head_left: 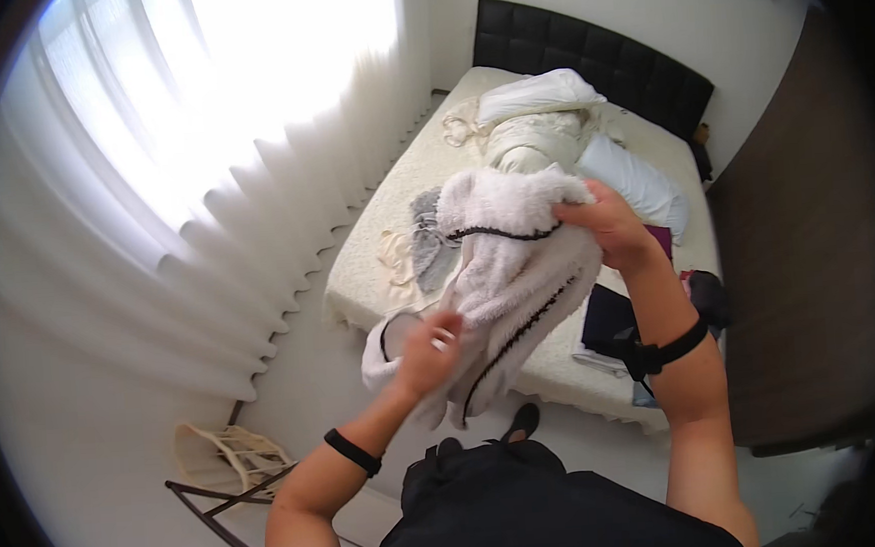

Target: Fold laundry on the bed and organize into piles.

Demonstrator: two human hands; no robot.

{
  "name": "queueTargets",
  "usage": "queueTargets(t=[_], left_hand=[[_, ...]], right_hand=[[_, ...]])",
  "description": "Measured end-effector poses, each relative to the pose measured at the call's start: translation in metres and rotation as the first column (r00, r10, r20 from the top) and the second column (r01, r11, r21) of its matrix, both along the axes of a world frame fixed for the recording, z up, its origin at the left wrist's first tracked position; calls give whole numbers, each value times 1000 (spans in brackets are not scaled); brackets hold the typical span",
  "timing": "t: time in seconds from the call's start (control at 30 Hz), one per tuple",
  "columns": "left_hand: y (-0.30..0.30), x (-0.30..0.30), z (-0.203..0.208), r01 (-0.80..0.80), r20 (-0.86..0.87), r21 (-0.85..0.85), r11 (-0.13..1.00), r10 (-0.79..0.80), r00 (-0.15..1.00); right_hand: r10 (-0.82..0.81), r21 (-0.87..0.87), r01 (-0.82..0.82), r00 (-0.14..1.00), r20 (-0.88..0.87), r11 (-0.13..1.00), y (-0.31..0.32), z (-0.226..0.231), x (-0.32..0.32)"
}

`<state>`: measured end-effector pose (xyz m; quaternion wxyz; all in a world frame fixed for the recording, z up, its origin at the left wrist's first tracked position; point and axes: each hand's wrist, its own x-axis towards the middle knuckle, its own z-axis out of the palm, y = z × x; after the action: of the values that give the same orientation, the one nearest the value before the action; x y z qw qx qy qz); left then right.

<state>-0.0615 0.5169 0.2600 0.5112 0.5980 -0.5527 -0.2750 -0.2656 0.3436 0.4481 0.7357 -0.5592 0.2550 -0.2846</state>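
Observation:
A fluffy pale fleece garment with dark trim hangs in front of me, above the near part of the bed. My right hand is closed on its upper right edge, thumb over the fabric. Lower down, my left hand is against the front of the garment, beside a rounded opening lined in grey. Motion smears its fingers, so I cannot tell whether they grip the cloth. The lower edge of the garment dangles free in loose folds.
The bed has a dark headboard, white pillows and bunched pale bedding. Grey clothing lies left, folded dark clothes right. White curtains cover the left side; a cream basket on a folding stand stands lower left.

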Motion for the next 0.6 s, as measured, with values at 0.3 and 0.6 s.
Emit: queueTargets(t=[0.3,0.6], left_hand=[[-138,-3,-42,343,269,-217,914,-282,921],[-143,-43,55,619,-480,24,785,-534,696]], right_hand=[[-47,-219,100,971,233,971,69,29,-86],[-722,-124,723,689,62,680,76,15,-218]])
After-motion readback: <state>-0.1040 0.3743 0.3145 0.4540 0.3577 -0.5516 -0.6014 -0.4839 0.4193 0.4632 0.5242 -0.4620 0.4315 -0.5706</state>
